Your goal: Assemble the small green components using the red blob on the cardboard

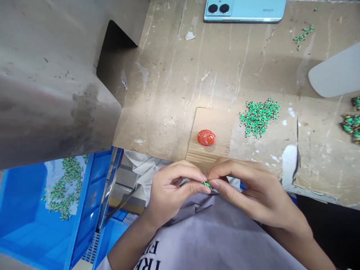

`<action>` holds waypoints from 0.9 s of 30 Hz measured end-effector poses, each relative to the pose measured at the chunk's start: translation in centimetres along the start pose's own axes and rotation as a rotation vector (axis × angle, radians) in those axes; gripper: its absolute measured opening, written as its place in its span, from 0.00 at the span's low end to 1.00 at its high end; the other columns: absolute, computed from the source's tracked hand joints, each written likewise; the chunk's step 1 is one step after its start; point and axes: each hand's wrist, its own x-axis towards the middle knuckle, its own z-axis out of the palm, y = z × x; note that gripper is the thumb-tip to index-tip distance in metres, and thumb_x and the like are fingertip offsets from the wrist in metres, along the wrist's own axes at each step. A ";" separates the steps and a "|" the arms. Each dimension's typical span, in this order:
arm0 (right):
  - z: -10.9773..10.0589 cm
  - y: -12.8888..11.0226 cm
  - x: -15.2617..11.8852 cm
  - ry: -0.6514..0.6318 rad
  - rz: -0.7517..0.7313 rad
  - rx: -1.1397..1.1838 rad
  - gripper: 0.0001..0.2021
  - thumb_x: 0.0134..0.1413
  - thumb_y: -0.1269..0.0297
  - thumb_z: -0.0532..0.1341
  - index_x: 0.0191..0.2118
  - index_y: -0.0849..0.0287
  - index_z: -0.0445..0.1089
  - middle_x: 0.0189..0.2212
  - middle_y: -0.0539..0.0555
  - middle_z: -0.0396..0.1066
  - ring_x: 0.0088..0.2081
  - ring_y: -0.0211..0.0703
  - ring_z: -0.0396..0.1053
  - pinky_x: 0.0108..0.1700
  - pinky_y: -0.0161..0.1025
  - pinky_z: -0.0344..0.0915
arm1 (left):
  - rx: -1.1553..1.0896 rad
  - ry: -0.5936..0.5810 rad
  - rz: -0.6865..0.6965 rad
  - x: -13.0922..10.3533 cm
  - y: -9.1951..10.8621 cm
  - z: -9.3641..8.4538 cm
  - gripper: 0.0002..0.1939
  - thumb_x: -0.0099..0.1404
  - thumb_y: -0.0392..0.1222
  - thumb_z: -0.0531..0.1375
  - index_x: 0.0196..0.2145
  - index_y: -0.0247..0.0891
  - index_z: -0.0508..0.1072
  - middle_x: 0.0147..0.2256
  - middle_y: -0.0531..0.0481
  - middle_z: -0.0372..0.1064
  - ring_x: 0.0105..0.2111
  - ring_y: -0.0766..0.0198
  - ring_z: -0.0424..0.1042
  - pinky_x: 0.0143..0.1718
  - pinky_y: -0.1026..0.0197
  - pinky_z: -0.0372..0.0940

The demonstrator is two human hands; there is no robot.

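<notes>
Far left: large blue bin [22,210] holding green parts [69,176]. Your left hand [168,187] has its thumb and index fingers narrowed on a green piece [207,184]: tiny, bright green, dark toward one end, finer detail too small to read. It sits between your hands, just off the near edge of the tabletop [165,93]. Your right hand [253,191] brings narrowed fingertips to its other side; cannot tell whether they grip. Counts, left to right: one held piece, one glossy red disc [206,138], one phone [253,9], one main heap [259,117], its parts uncountable.
</notes>
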 end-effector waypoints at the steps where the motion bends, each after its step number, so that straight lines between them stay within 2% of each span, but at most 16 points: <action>1: 0.0 -0.1 0.0 0.003 -0.002 -0.012 0.05 0.77 0.72 0.65 0.46 0.55 0.76 0.33 0.46 0.80 0.31 0.33 0.76 0.36 0.29 0.71 | -0.017 -0.005 -0.009 0.0 0.0 0.0 0.10 0.60 0.34 0.84 0.37 0.42 0.90 0.32 0.50 0.86 0.31 0.65 0.85 0.35 0.70 0.79; 5: -0.1 -0.2 0.0 0.006 -0.011 -0.045 0.06 0.76 0.73 0.65 0.45 0.55 0.76 0.32 0.46 0.81 0.29 0.32 0.75 0.34 0.28 0.71 | -0.077 -0.013 -0.053 0.1 0.2 0.0 0.12 0.58 0.32 0.84 0.37 0.42 0.91 0.32 0.51 0.87 0.31 0.66 0.85 0.35 0.72 0.79; 11: -0.2 -0.1 -0.2 0.006 -0.011 -0.049 0.05 0.76 0.72 0.66 0.46 0.54 0.77 0.33 0.45 0.81 0.30 0.31 0.75 0.34 0.27 0.70 | -0.090 -0.012 -0.100 0.1 0.1 0.0 0.13 0.57 0.33 0.85 0.37 0.42 0.91 0.32 0.50 0.87 0.30 0.64 0.85 0.34 0.68 0.80; 19: -0.5 -0.2 0.1 -0.016 -0.035 -0.091 0.06 0.77 0.73 0.64 0.45 0.56 0.76 0.32 0.46 0.80 0.29 0.32 0.74 0.34 0.29 0.69 | -0.067 -0.023 -0.059 0.0 -0.1 0.1 0.11 0.59 0.36 0.84 0.37 0.41 0.90 0.32 0.50 0.86 0.31 0.64 0.85 0.33 0.68 0.78; 27: -0.9 -0.7 0.3 -0.071 -0.028 -0.044 0.06 0.78 0.72 0.63 0.46 0.55 0.75 0.34 0.49 0.81 0.33 0.36 0.78 0.36 0.32 0.72 | -0.022 -0.050 -0.024 -0.1 -0.1 0.0 0.11 0.60 0.37 0.84 0.37 0.41 0.88 0.32 0.51 0.86 0.30 0.64 0.84 0.33 0.67 0.77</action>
